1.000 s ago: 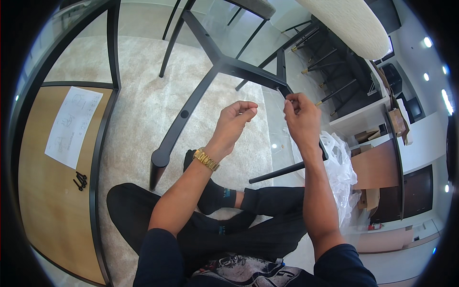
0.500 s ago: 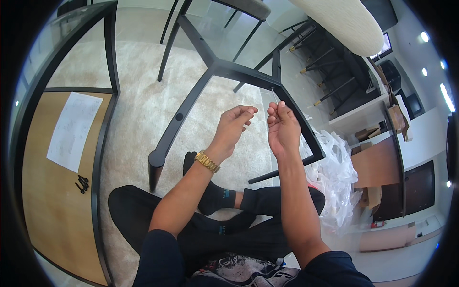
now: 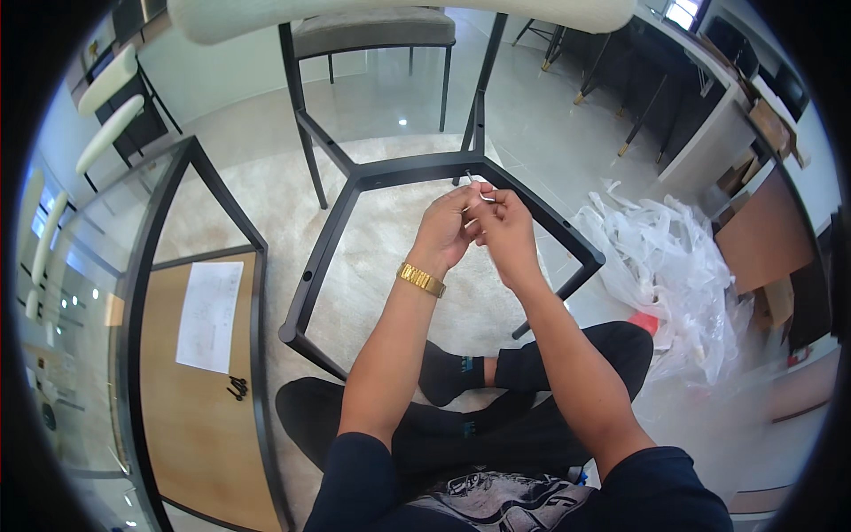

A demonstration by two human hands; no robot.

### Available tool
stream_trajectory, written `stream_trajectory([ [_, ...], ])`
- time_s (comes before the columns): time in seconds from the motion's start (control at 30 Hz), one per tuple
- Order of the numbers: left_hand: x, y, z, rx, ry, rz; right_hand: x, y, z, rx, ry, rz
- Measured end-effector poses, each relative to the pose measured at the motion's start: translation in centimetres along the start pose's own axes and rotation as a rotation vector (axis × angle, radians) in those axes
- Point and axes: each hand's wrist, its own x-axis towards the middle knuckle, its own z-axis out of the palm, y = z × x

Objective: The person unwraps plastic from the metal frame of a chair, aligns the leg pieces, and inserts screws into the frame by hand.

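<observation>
Both hands meet fingertip to fingertip over the black metal frame, left hand and right hand pinching a small metal screw. Screw sits between the fingertips, just above the frame's far bar.

A small, thin silvery metal screw is pinched between the fingers of both hands, held just above the black metal chair frame.

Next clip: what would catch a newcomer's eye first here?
At centre, the left hand and right hand meet, pinching a small metal bolt above a black metal chair frame on the pale rug. To the right lies crumpled clear plastic wrap; to the left, a paper sheet on a wooden panel.
</observation>
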Motion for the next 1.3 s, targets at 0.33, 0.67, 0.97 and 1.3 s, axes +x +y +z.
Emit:
stream_trajectory([
  [0.33,0.1,-0.4,0.5,0.154,0.189,0.023,0.1,-0.5,-1.2,-0.831,0.045,-0.298],
  [0.67,0.7,2.0,-1.2,0.079,-0.054,-0.184,0.7,1.4,0.6,0.782,-0.135,0.479],
  [0.97,0.5,1.3,0.9,0.286,0.124,-0.038,1.5,2.2,0.7,-0.229,0.088,-0.092],
  [1.3,0.7,2.0,-0.8,0.209,0.061,-0.116,0.4,-0.2,2.4,1.140,-0.005,0.540],
])
